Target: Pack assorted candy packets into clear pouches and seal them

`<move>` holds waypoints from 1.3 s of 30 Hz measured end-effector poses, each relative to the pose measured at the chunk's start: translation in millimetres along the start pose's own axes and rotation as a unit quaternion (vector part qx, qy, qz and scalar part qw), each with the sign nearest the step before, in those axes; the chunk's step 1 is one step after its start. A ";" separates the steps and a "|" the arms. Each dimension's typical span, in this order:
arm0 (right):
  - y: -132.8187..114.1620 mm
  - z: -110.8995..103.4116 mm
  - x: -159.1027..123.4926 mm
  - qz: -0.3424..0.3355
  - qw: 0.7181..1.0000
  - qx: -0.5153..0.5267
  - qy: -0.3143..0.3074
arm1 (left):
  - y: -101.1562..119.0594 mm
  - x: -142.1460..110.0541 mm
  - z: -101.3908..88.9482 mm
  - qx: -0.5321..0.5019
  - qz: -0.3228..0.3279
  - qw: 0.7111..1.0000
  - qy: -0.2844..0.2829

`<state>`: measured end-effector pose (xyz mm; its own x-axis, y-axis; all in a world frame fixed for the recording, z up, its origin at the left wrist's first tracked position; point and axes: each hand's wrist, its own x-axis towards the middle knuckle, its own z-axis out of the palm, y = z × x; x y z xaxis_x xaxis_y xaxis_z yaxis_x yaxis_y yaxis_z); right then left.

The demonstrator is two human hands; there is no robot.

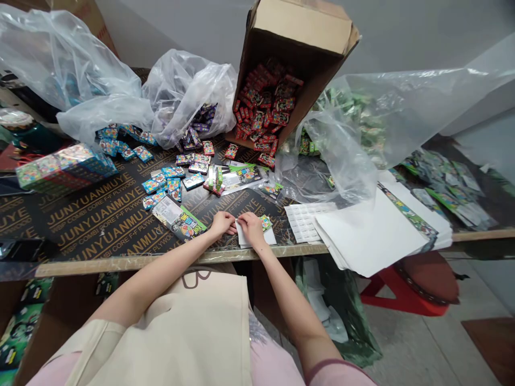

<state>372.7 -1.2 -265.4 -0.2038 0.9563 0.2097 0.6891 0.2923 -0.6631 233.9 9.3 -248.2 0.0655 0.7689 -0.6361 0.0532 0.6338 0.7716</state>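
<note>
Both of my hands meet at the near edge of the black plywood table (pixel 100 225). My left hand (pixel 222 223) and my right hand (pixel 251 227) are closed in a pinch on a small white card (pixel 243 237) lying flat on the table. A small green packet (pixel 266 222) sits just beyond my right hand, partly hidden by it. A printed green-and-black backing card (pixel 185 225) lies to the left of my left hand.
A tipped cardboard box (pixel 306 32) spills red packets (pixel 263 115). Clear bags hold purple packets (pixel 199 126), blue packets (pixel 124 142) and green packets (pixel 354 115). White sheets (pixel 370 236) overhang the table's right edge. A red stool (pixel 406 295) stands below.
</note>
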 end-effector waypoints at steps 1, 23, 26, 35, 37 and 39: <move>1.7 -1.5 -0.7 0.006 1.000 0.006 0.004 | -0.9 1.1 0.6 0.004 0.001 1.000 0.002; 23.4 -0.9 -7.3 -0.028 0.997 -0.006 0.066 | 0.6 -6.5 6.0 0.052 0.053 0.997 0.016; 22.7 -1.2 -7.9 -0.016 0.995 0.023 0.092 | 13.3 -20.6 -28.7 0.083 0.131 0.987 0.034; 17.7 -5.5 -4.5 0.059 0.975 0.155 0.145 | 10.1 -61.2 -203.0 0.317 0.249 0.831 0.383; 8.1 -8.2 -2.5 0.061 0.975 0.148 0.156 | 2.7 -60.2 -203.8 0.326 0.243 0.837 0.366; -5.4 -11.0 -0.2 0.058 0.975 0.140 0.164 | -0.2 -56.9 -195.7 0.318 0.253 0.842 0.354</move>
<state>376.6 -3.1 -254.0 0.1302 0.9420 0.3092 0.4680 0.2166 -0.8568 35.2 -18.1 -212.3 -0.3585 0.9273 0.1079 0.7352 0.2092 0.6447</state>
